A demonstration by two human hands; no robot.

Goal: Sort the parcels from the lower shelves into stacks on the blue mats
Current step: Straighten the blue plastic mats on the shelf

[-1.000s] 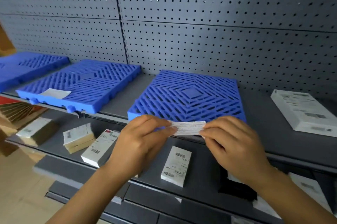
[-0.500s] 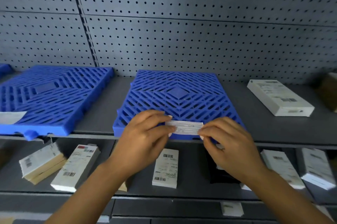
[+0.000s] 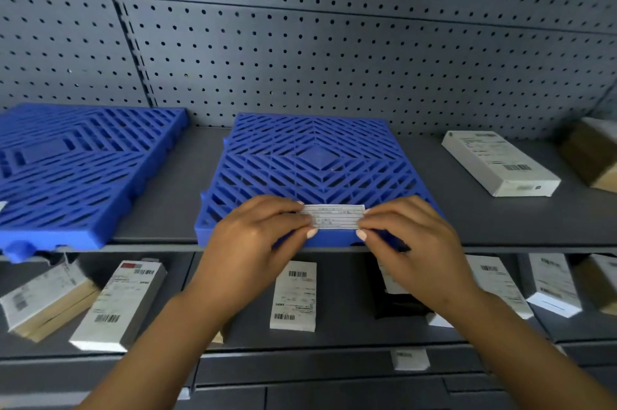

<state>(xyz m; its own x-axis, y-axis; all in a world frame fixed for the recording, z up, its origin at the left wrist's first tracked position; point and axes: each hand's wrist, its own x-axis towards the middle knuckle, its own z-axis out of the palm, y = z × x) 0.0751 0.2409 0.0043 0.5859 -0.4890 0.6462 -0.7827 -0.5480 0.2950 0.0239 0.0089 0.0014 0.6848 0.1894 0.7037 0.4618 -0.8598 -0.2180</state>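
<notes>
Both hands, left [image 3: 257, 236] and right [image 3: 410, 239], pinch a paper label [image 3: 337, 216] at its ends, frame centre, against the blue mat's [image 3: 317, 159] front edge. Parcels [image 3: 293, 296] lie on the lower shelf [image 3: 350, 329] below.

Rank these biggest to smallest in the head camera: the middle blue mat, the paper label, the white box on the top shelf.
1. middle blue mat
2. white box
3. paper label, the smallest even though it is nearest the camera.
</notes>
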